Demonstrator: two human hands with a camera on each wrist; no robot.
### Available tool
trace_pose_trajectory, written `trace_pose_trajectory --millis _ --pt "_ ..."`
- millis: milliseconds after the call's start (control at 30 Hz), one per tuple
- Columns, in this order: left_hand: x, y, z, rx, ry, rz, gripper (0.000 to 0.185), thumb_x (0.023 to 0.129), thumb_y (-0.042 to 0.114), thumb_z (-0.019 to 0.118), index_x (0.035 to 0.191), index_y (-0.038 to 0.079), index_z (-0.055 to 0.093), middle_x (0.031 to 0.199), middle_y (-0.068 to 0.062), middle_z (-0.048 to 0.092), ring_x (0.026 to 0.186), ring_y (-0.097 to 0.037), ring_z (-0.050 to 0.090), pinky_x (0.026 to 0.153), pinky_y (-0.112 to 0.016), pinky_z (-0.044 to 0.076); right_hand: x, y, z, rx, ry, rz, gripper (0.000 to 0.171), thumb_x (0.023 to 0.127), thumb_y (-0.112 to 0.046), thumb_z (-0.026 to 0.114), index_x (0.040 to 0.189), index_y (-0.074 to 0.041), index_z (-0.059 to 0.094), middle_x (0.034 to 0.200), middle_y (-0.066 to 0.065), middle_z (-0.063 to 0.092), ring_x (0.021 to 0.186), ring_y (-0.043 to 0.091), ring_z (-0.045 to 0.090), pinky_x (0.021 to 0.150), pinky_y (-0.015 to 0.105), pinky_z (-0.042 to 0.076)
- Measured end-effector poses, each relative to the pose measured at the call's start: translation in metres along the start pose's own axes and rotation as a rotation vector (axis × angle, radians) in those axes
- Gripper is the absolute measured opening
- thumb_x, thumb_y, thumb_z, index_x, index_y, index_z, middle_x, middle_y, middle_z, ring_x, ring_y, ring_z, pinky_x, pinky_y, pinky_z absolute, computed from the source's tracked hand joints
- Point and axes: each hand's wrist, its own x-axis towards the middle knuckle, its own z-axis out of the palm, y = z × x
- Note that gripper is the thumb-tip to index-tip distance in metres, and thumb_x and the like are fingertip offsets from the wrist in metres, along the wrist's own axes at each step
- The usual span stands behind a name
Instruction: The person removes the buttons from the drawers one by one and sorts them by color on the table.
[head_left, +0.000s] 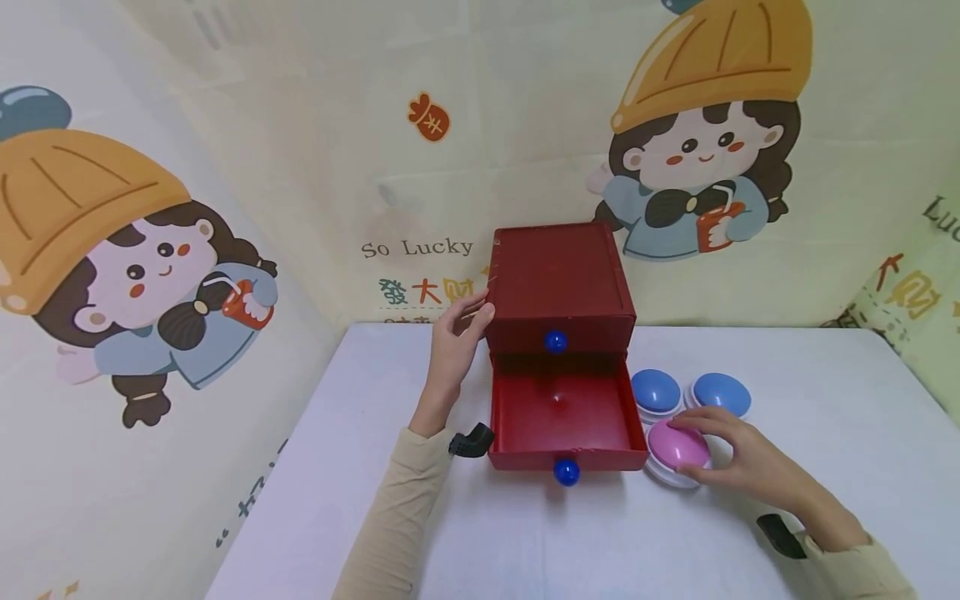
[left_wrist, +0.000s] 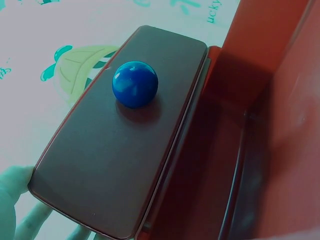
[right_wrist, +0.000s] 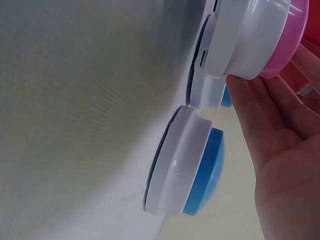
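Note:
A small red drawer cabinet (head_left: 558, 275) stands at the back of the white table, its lower drawer (head_left: 558, 417) pulled out, with nothing lying inside. My left hand (head_left: 453, 346) rests against the cabinet's left side, thumb near the front edge of the upper drawer. That upper drawer's front, with a blue round knob (left_wrist: 135, 84), fills the left wrist view. To the right of the drawer, my right hand (head_left: 723, 450) holds a pink-topped push button (head_left: 677, 444) with a white base between thumb and fingers. The button looks raised and tilted in the right wrist view.
Two blue-topped push buttons, one nearer the cabinet (head_left: 656, 390) and one farther right (head_left: 722, 393), sit behind the pink one. A second blue knob (head_left: 567, 472) sticks out from the lower drawer. A printed cloth (head_left: 525, 125) hangs behind the table (head_left: 300, 517).

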Motion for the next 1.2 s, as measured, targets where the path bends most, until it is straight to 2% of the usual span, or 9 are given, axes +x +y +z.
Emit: trace_pose_trajectory --millis 333,567,800,967,1100,1200 --pt "0.0016 0.0001 0.0006 -0.03 -0.004 -0.016 0.042 0.097 0.032 0.065 0.136 0.016 0.061 0.129 -0.008 0.063 0.114 -0.021 0.062 0.094 -0.033 0.055 0.0033 0.0001 0.0044 0.021 -0.032 0.015 0.056 0.069 -0.032 0.091 0.119 -0.018 0.07 0.121 -0.004 0.061 0.114 -0.016 0.037 0.082 0.029 0.057" --pt "0.001 0.0007 0.0008 -0.022 -0.005 -0.001 0.038 0.097 0.033 0.065 0.133 0.021 0.063 0.125 -0.003 0.064 0.112 -0.019 0.063 0.092 -0.032 0.056 0.0033 0.0012 0.0059 0.022 -0.06 0.057 0.056 0.07 -0.037 0.09 0.12 -0.02 0.07 0.122 -0.001 0.062 0.114 -0.011 0.039 0.082 0.031 0.057" --pt "0.0004 0.0007 0.0004 -0.018 0.001 0.002 0.039 0.096 0.035 0.065 0.132 0.021 0.063 0.125 -0.003 0.064 0.113 -0.02 0.063 0.092 -0.032 0.056 0.0028 0.0014 0.0076 0.021 -0.06 0.067 0.058 0.069 -0.037 0.09 0.12 -0.018 0.069 0.123 0.0 0.062 0.115 -0.004 0.041 0.08 0.03 0.057" --pt "0.0001 0.0009 0.0004 -0.018 -0.003 -0.01 0.04 0.097 0.034 0.065 0.134 0.02 0.062 0.127 -0.004 0.063 0.113 -0.02 0.063 0.093 -0.032 0.056 0.0019 0.001 0.0078 0.053 -0.068 0.075 0.06 0.069 -0.035 0.09 0.122 -0.017 0.068 0.124 0.002 0.061 0.115 -0.007 0.039 0.078 0.024 0.056" --pt "0.0005 0.0016 0.0003 -0.019 -0.01 -0.018 0.043 0.097 0.033 0.064 0.136 0.018 0.06 0.13 -0.006 0.062 0.115 -0.022 0.062 0.095 -0.033 0.055 0.0017 0.0015 0.0081 0.05 -0.059 0.068 0.06 0.069 -0.035 0.09 0.122 -0.015 0.069 0.124 0.002 0.062 0.115 -0.013 0.036 0.08 0.025 0.056" --pt "0.0008 0.0018 -0.0001 -0.02 -0.015 -0.02 0.044 0.097 0.034 0.064 0.137 0.017 0.06 0.131 -0.007 0.062 0.117 -0.023 0.061 0.096 -0.035 0.055 0.002 0.002 0.0079 0.052 -0.065 0.076 0.061 0.069 -0.036 0.09 0.122 -0.016 0.069 0.124 0.002 0.062 0.116 -0.01 0.039 0.081 0.025 0.056"
